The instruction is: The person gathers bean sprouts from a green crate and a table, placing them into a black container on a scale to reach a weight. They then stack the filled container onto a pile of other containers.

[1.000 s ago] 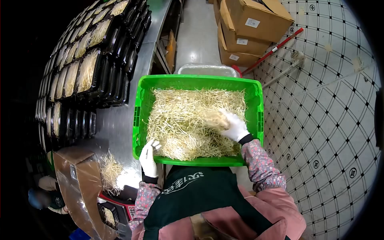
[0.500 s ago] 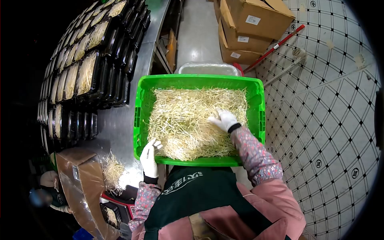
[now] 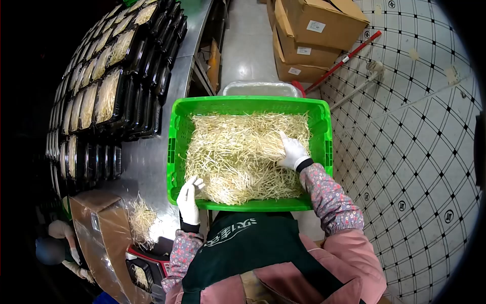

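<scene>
A green plastic crate (image 3: 248, 205) stands in front of me, filled with a broad heap of pale bean sprouts (image 3: 228, 147). My left hand (image 3: 189, 200), in a white glove, rests at the crate's near left corner, its fingers apart over the rim and nothing in them. On the right side of the heap lies my right hand (image 3: 294, 152), also gloved in white. Its thumb or a finger points up and left, while the other fingertips dip into the sprouts and are partly hidden.
Stacked black trays of sprouts (image 3: 109, 96) fill the left of the metal table (image 3: 147, 157). Nearer are loose sprouts (image 3: 143, 218), a red scale (image 3: 164, 266) with a tray, and a brown carton (image 3: 104, 238). A co-worker (image 3: 55, 248) is lower left. Cardboard boxes (image 3: 324, 30) stand beyond.
My right hand has moved slightly right and its fingers have sunk against the sprouts. My left hand keeps its place. The view has shifted a little, and the co-worker's arm shows more.
</scene>
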Motion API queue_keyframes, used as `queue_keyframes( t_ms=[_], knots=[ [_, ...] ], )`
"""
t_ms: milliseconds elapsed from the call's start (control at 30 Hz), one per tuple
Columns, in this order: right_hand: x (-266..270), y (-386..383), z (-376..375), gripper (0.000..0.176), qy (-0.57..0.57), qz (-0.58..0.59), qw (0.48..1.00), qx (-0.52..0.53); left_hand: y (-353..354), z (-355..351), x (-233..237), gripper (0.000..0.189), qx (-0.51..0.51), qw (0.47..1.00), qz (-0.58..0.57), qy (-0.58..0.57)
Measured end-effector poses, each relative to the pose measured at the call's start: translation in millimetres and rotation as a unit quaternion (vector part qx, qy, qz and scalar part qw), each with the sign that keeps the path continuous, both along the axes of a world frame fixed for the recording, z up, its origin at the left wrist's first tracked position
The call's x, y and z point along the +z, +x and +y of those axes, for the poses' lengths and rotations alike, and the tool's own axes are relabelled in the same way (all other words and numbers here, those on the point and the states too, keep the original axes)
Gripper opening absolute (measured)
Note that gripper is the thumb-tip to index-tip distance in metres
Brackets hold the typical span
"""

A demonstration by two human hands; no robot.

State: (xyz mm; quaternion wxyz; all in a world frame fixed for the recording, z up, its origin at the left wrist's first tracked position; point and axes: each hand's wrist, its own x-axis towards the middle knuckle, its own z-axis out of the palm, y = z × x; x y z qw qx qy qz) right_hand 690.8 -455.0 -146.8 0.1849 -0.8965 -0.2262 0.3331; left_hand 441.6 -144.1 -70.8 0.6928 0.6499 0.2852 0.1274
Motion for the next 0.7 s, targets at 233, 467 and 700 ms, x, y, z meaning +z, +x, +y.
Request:
queue_keyframes(
  t_ms=[233, 467, 700],
  knots=[
    [12, -7, 30, 0.151, -0.181, -0.07, 0.981, 0.018, -15, -7, -6, 0.035, 0.028, 0.999, -0.015, -0.008],
    [-20, -18, 2, 0.087, 0.004, -0.133, 0.991, -0.015, -38, -9, -8, 0.037, 0.072, 0.997, -0.002, 0.004],
    [26, 9, -11, 0.06, 0.394, 0.131, 0.88, -0.229, -64, -9, 0, 0.037, 0.109, 0.994, -0.011, 0.006]
  ],
)
